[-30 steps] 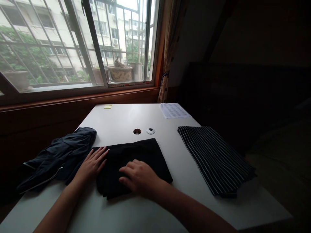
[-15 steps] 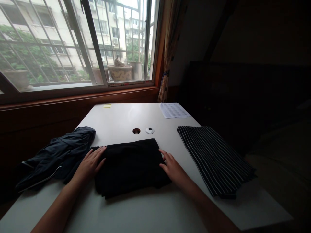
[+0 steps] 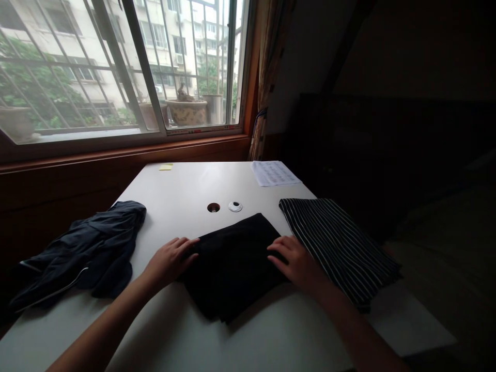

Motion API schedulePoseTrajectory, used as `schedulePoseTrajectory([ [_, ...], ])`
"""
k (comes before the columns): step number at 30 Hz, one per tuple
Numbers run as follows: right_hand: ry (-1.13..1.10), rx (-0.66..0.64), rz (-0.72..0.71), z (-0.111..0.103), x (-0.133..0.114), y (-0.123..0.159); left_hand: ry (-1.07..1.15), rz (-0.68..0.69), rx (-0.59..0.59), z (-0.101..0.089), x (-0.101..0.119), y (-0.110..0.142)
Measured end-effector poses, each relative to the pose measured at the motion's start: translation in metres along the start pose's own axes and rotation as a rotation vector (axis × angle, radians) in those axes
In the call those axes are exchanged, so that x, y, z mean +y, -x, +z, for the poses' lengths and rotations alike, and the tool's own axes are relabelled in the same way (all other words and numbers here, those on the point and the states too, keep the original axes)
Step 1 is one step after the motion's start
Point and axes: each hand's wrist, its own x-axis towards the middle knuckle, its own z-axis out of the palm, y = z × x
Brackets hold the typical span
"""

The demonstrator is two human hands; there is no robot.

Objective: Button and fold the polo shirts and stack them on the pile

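A folded black garment (image 3: 232, 263) lies at an angle on the white table (image 3: 186, 191), in the middle of the head view. My left hand (image 3: 170, 262) grips its left edge, fingers over the cloth and thumb tucked close. At the opposite edge, my right hand (image 3: 296, 261) holds the cloth between curled fingers and thumb. The garment's kind cannot be made out in its dark folds. To the right, a black cloth with white stripes (image 3: 337, 248) lies flat and folded, close beside my right hand. A crumpled dark navy garment with white piping (image 3: 85, 248) rests on the left.
Near the middle of the table are a round cable hole (image 3: 213, 207) and a white round cover (image 3: 235, 206). Printed sheets (image 3: 275, 173) lie at the far right corner, a yellow sticky note (image 3: 166, 167) at the far left. A barred window (image 3: 116, 67) stands behind.
Both hands have shifted right with the black garment, which has turned so its far right corner points away. It now lies nearer the striped cloth. The view has swung slightly.
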Motion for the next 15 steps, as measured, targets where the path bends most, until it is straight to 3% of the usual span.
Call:
schedulePoseTrajectory([
  [3, -0.173, -0.157, -0.218, 0.019, -0.045, 0.002, 0.04, -0.05, -0.041, 0.002, 0.0, -0.018],
  [6, -0.193, -0.248, -0.325, 0.039, -0.07, 0.004, 0.091, -0.085, -0.078, 0.007, 0.0, -0.028],
  [10, -0.165, -0.236, -0.393, 0.054, -0.072, 0.007, 0.149, -0.105, -0.063, 0.011, 0.001, -0.034],
  [15, -0.098, -0.194, -0.467, 0.057, -0.069, 0.009, 0.099, -0.131, -0.01, 0.009, 0.0, -0.035],
])
